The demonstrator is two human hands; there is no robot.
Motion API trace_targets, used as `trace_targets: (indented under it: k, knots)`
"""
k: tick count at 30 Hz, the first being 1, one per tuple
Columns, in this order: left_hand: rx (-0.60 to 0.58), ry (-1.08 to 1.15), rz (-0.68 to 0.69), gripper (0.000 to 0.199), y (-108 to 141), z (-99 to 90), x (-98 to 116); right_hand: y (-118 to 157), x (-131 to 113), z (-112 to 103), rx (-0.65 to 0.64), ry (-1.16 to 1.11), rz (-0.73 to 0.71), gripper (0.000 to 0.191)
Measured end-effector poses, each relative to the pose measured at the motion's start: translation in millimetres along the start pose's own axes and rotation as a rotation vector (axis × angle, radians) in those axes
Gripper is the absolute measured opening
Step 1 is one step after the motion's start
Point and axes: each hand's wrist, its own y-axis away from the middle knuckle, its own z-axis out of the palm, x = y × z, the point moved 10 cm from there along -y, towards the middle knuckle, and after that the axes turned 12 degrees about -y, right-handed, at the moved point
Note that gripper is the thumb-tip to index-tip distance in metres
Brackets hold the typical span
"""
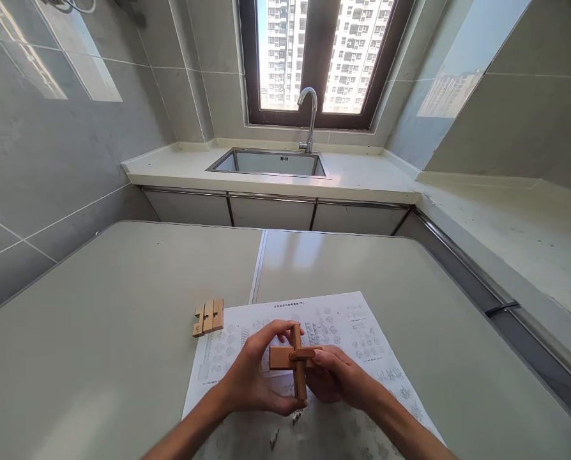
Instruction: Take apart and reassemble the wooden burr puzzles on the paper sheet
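Both hands are on one cross-shaped assembly of interlocking wooden puzzle pieces (280, 358), raised above a printed sheet. My left hand (254, 374) spans the upright piece, thumb at its lower end and fingers at its top. From the other side, my right hand (336, 374) pinches the horizontal piece near its right end; its lower fingers are partly hidden behind the pieces. Beneath lies the white instruction sheet (362, 332), covered in small line drawings. At the sheet's upper left corner, several notched wooden pieces (209, 317) lie side by side.
A pale table (122, 306) with a seam down its middle fills the foreground. Beyond it are a counter (362, 169), a sink (271, 172) and a faucet (309, 118) under a window. Tiled wall stands at left, another counter (515, 217) at right.
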Motion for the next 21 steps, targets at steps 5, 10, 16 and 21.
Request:
trace_targets:
  k: [5, 10, 16, 21]
  knots:
    - [0.071, -0.028, 0.014, 0.083, 0.1, -5.2, 1.6, 0.5, -4.8, -5.5, 0.085, 0.205, -0.084, 0.048]
    - [0.089, -0.049, -0.064, 0.073, -1.1, -6.1, -7.0, 17.7, -48.8, -0.3, 0.343, 0.781, -0.481, 0.032]
    - [0.041, -0.157, -0.030, 0.071, -1.5, -2.2, -12.5, 26.3, -62.4, 11.5, 0.379, 1.000, -0.608, 0.018]
    - [0.009, -0.155, -0.047, 0.070, -2.4, 2.2, -14.3, 29.1, -67.2, 2.5, 0.468, 0.988, -0.577, 0.026]
